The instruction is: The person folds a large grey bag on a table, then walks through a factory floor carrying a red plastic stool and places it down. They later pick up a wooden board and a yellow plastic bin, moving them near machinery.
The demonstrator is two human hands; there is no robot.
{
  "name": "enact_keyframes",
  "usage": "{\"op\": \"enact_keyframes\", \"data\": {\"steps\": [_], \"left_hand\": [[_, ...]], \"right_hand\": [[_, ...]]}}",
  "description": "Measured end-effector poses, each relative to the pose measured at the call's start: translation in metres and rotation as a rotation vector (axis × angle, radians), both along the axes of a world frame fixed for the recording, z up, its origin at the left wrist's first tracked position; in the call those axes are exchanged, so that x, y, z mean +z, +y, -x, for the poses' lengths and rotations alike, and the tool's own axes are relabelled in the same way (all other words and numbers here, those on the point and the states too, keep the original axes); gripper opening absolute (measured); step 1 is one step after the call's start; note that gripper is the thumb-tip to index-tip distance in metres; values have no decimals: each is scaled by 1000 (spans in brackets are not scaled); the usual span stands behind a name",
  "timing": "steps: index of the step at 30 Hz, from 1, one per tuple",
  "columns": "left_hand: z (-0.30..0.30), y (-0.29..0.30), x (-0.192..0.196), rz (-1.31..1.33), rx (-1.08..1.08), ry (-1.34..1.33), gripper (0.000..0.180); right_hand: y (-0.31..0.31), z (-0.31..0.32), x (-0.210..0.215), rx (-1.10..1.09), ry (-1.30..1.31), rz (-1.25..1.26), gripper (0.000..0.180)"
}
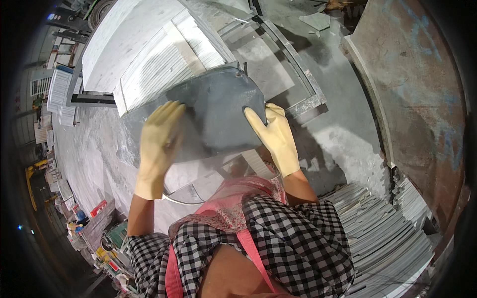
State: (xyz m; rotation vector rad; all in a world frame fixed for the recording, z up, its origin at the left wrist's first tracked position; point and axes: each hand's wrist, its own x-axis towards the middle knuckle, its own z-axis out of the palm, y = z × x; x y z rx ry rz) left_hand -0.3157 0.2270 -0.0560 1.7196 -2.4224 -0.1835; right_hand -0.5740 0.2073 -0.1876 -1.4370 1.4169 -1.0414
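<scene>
A dark grey stone slab [218, 107], dusty and rough at its edges, is tilted in front of me. My right hand [275, 131], in a cream rubber glove, grips its right edge, thumb on the near face and fingers mostly behind. My left hand [161, 136], gloved alike, is over the slab's left part and smeared by motion. Its fingers point up and away from me; whether it touches the slab or holds anything is not clear. Pale haze hangs below the slab's near edge.
Beyond the slab rises a stack of pale tiles [154, 62] with a strap across it. A metal frame [298, 79] lies at its right. On my right stand a large rusty panel [407, 74] and rows of thin grey slabs [377, 238]. Clutter [99, 218] lines the left.
</scene>
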Motion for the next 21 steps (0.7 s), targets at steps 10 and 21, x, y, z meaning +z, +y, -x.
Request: {"op": "enact_keyframes", "data": {"steps": [10,21], "left_hand": [[14,-2,-25,12,72,134,68],[44,-32,-28,-157,-61,27,56]], "right_hand": [[-16,22,51,467,-429,169,38],[-35,17,12,92,160,-184,49]]}}
